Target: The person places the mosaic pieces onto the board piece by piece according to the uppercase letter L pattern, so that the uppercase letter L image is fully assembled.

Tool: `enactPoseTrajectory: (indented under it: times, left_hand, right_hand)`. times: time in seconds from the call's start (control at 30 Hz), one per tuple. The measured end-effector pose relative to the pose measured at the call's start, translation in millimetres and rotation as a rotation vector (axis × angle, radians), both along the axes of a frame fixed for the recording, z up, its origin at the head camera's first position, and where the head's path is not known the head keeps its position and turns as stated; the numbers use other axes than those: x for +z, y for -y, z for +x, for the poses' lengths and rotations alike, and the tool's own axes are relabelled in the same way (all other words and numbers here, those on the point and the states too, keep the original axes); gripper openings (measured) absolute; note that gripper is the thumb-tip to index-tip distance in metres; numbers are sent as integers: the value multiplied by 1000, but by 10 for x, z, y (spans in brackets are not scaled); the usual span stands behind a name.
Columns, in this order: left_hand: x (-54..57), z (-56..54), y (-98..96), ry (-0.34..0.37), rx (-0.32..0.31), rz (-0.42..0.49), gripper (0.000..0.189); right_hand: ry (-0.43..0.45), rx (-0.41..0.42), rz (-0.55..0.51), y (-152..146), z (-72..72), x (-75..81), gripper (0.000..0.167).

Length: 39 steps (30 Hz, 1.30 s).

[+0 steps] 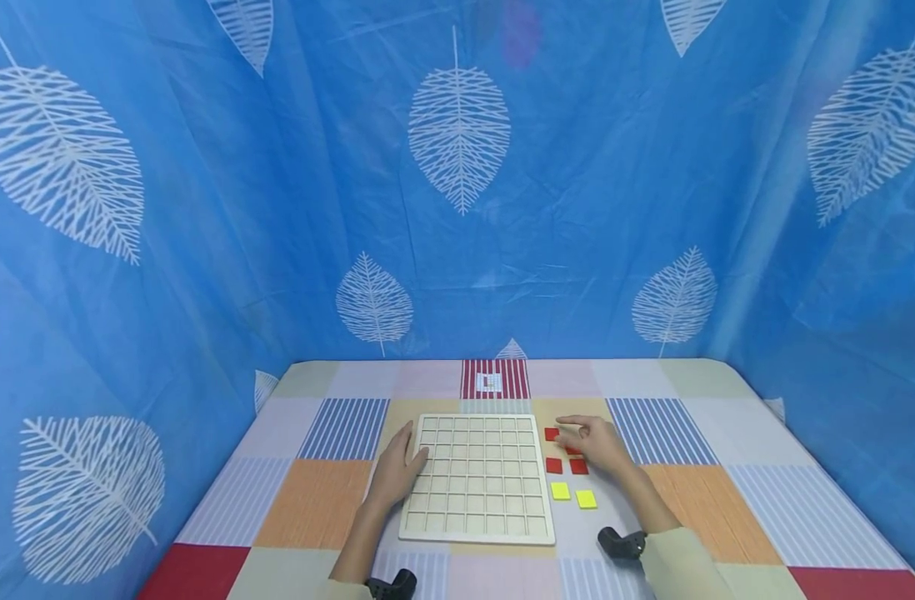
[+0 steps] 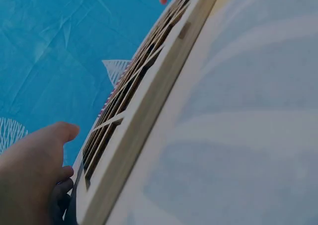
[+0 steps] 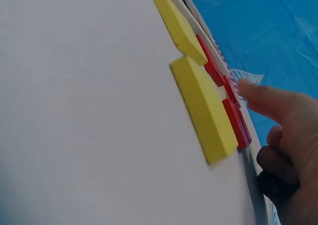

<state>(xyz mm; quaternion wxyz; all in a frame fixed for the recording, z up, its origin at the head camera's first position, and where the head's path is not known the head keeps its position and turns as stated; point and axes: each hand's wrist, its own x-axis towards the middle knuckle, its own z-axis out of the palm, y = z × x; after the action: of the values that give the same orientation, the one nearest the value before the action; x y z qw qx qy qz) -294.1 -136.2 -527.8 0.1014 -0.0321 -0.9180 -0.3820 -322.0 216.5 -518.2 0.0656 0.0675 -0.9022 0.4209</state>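
A pale wooden grid board point(image 1: 478, 469) with rows of square cells lies flat before me. My left hand point(image 1: 395, 468) rests at its left edge, fingers fairly straight along the side and thumb reaching over the rim. Right of the board are several red square tiles point(image 1: 553, 465). Over the far ones hovers my right hand point(image 1: 602, 446), thumb and index finger apart, partly covering one red tile. Nearer to me lie two yellow square tiles, one close to the board point(image 1: 560, 492) and another yellow tile point(image 3: 204, 108) further right.
A patchwork-patterned cloth point(image 1: 318, 500) covers the table. Blue sheeting point(image 1: 577, 167) with white leaf prints stands around the back and both sides. Black wrist devices point(image 1: 621, 543) are strapped to both wrists.
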Motion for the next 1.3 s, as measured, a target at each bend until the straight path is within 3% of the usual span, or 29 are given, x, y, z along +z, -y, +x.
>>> enactPoseTrajectory:
  times: [0.2,0.37,0.53,0.73,0.97,1.17,1.3]
  left_hand:
    - [-51,31,24,-40,-44,-129,61]
    - [-64,40,28,-59,-45,-179,58]
    - [-74,43,21,-69,-46,-200,56]
    - [-57,55,15,-93,-47,-205,54]
    - [-59,37,19,-112,-44,-233,53]
    - [-57,46,17,-107,-43,-222,52]
    - [-58,53,24,-106,-41,-215,52]
  right_hand:
    - [13,-45,67,35,8,-75,36]
    - [-19,-69,98,43,5,-114,31]
    - [-32,-76,65,45,18,-113,31]
    - [-118,-17,13,195,62,51,35]
    - [-189,29,17,611,11,304,32]
    - [-217,100,14,979,-37,261,28]
    - [-183,159,28,1167,-84,164,27]
